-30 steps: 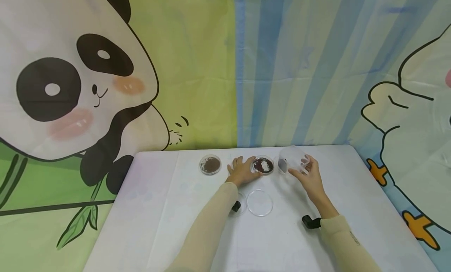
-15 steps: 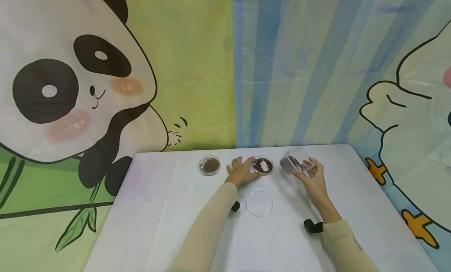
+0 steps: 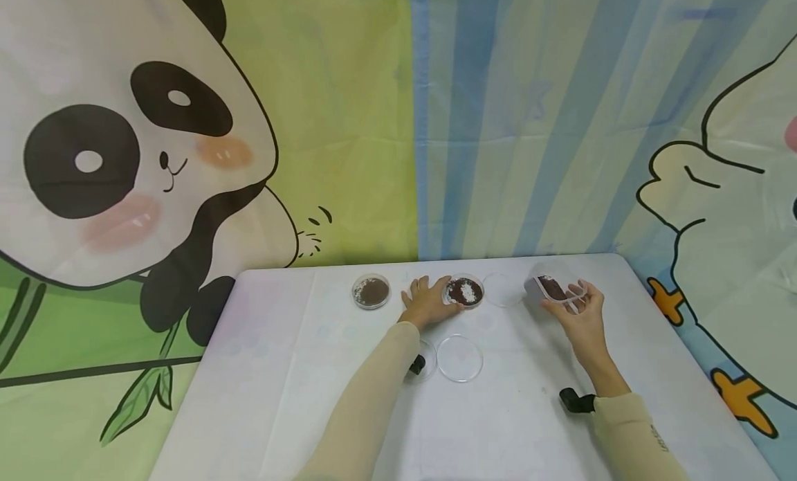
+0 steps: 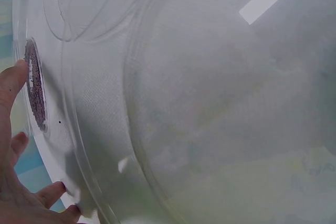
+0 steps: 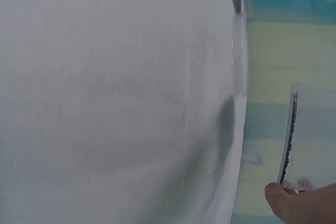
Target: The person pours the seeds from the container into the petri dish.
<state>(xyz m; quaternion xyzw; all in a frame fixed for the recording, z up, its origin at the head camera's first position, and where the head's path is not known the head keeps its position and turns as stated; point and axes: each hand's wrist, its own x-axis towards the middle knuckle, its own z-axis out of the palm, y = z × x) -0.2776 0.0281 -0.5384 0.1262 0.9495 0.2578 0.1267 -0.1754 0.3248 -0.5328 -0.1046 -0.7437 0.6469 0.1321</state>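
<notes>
- Two bare hands are shown above the far half of a white desk [image 3: 510, 432]
- By the right hand [image 3: 579, 311] a clear box [image 3: 532, 285] is held between thumb and fingers, lifted and tilted, well inside the far right corner of the desk
- Dark soil [image 3: 551, 288] is seen inside the box; in the right wrist view it is gathered in a thin layer along one side
- The left hand [image 3: 429, 306] is spread wide beside the middle dish [image 3: 482, 296], whose left rim is touched by the thumb
- In the middle dish, near the far edge, dark soil is topped with white bits
- Another dish [image 3: 371, 306], filled with brown soil, is placed left of that hand, also near the far edge
- Between the middle dish and the box, a clear round dish [image 3: 503, 290] is laid flat
- Two clear round lids are laid nearer the front edge: one in full sight [image 3: 459, 358], the other [image 3: 429, 360] partly covered by the left wrist
- Cream sleeves [image 3: 361, 412] are worn, and a black device [image 3: 575, 401] is fixed at the right wrist
- Behind the far edge, a panda [image 3: 205, 114] is printed on a backdrop [image 3: 349, 121]
</notes>
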